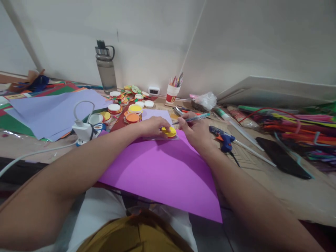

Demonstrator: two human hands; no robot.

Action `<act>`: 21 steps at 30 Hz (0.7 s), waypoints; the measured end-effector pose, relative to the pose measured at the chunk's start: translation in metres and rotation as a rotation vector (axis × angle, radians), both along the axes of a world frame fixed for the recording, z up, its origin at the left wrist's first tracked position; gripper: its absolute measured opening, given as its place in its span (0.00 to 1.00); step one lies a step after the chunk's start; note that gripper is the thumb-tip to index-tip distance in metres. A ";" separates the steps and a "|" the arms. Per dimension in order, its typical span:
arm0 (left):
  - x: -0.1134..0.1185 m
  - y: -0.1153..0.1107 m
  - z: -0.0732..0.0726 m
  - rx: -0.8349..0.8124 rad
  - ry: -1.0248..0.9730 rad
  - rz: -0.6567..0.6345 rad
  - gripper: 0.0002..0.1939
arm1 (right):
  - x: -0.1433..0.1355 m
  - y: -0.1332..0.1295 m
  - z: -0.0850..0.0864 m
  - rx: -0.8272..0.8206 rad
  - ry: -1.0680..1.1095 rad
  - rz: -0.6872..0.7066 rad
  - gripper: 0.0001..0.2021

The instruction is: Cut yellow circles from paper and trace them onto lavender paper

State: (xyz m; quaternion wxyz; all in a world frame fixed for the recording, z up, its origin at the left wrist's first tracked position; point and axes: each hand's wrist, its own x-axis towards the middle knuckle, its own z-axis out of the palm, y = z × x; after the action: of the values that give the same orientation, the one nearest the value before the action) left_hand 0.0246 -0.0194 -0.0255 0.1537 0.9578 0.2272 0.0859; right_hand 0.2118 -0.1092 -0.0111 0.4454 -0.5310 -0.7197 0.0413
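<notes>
My left hand (155, 126) is closed on a round yellow piece (170, 132), its fingertips at the piece's left side. The yellow piece rests on a small light purple sheet (156, 114). Just right of it, my right hand (195, 131) grips a slim pen (198, 117), whose tip points left toward the yellow piece. Under both hands lies a large magenta sheet (160, 175), which hangs over the table's front edge.
Round lids (132, 118), a bottle (106, 73) and a cup of pencils (172, 93) stand behind. Lavender paper (55, 112) and a white plug (83, 130) are left. A glue gun (226, 141), black phone (282, 157) and colourful pipe cleaners (283, 131) lie right.
</notes>
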 end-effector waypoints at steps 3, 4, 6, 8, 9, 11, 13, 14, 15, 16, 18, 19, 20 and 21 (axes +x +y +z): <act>0.000 0.000 0.000 -0.012 -0.010 0.013 0.16 | 0.002 0.004 -0.003 0.063 0.027 -0.002 0.11; 0.000 0.000 0.000 -0.014 -0.016 0.022 0.15 | 0.003 0.005 -0.004 0.095 0.040 0.007 0.11; -0.001 -0.002 -0.001 -0.007 -0.029 0.022 0.13 | 0.005 0.008 -0.006 0.156 0.060 0.035 0.10; -0.002 -0.003 -0.001 0.008 -0.044 0.010 0.11 | 0.006 0.010 -0.009 0.183 0.050 0.058 0.10; -0.002 -0.003 -0.002 0.015 -0.051 0.002 0.10 | 0.007 0.012 -0.011 0.183 0.036 0.060 0.10; -0.003 -0.003 -0.003 0.026 -0.067 -0.018 0.11 | 0.008 0.015 -0.015 0.165 0.009 0.053 0.10; -0.004 -0.002 -0.004 0.037 -0.075 -0.042 0.12 | 0.009 0.018 -0.019 0.146 0.005 0.052 0.10; -0.005 -0.002 -0.003 0.045 -0.078 -0.052 0.12 | 0.009 0.019 -0.021 0.138 0.013 0.057 0.10; -0.005 -0.002 -0.003 0.051 -0.078 -0.060 0.12 | 0.009 0.020 -0.022 0.125 0.028 0.064 0.10; -0.005 -0.003 -0.002 0.055 -0.076 -0.064 0.13 | 0.008 0.020 -0.023 0.105 0.047 0.071 0.11; -0.005 -0.004 0.000 0.052 -0.061 -0.058 0.13 | 0.008 0.020 -0.023 0.057 0.092 0.077 0.11; -0.005 -0.005 0.001 0.044 -0.052 -0.052 0.13 | 0.007 0.020 -0.023 0.037 0.110 0.081 0.11; -0.005 -0.005 0.002 0.036 -0.044 -0.044 0.13 | 0.007 0.020 -0.023 0.025 0.123 0.087 0.12; -0.005 -0.006 0.003 0.027 -0.038 -0.038 0.13 | 0.007 0.020 -0.022 0.020 0.130 0.093 0.11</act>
State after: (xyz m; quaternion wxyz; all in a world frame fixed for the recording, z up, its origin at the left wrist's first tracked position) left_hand 0.0196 -0.0257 -0.0229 0.1466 0.9621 0.2048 0.1041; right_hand 0.2184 -0.0893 -0.0333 0.4942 -0.4885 -0.7135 0.0892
